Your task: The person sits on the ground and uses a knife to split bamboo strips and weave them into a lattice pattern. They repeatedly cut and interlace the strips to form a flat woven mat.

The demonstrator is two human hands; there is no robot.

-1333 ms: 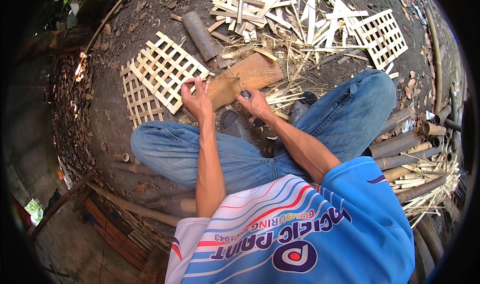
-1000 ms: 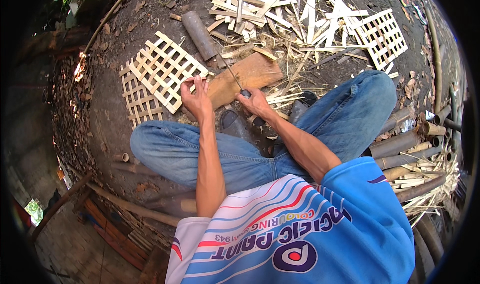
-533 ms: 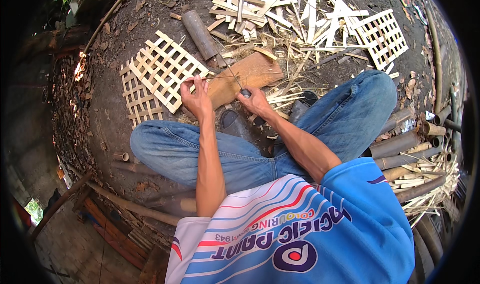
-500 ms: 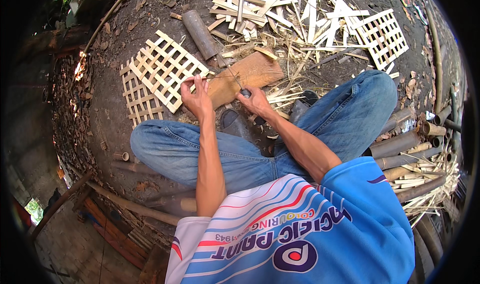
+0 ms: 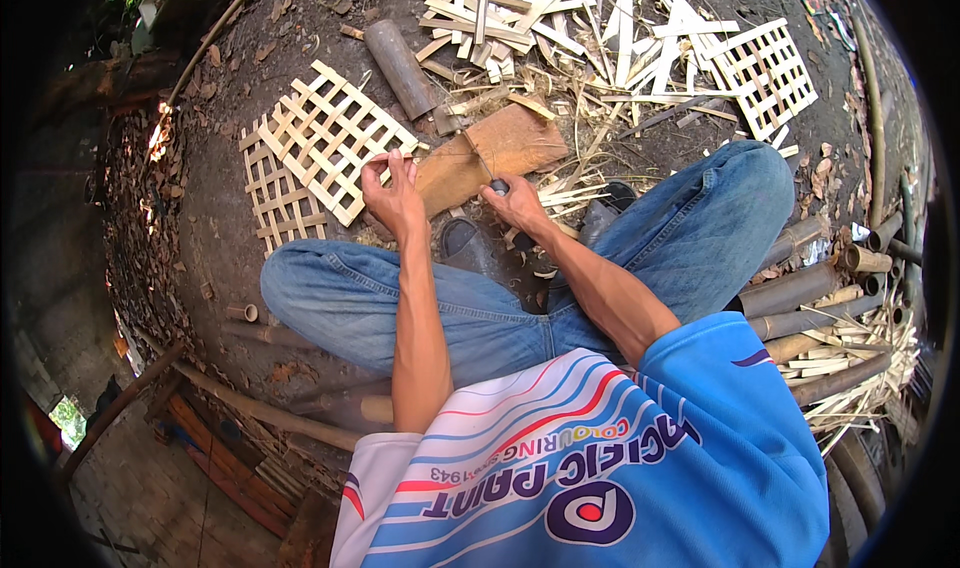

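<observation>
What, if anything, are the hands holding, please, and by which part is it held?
The right hand holds a knife by its dark handle; the left hand appears to pinch a thin strip near one end, though it is faint.

- The ground is dark earth, strewn with dry leaves.
- Two woven lattice panels overlap toward the ground's left edge.
- A cylindrical log lies just beyond them.
- Pale strips lie heaped along the far edge.
- A third panel lies toward the far right corner.
- A wooden board rests near the middle.
- Bamboo tubes crowd the right edge.
</observation>
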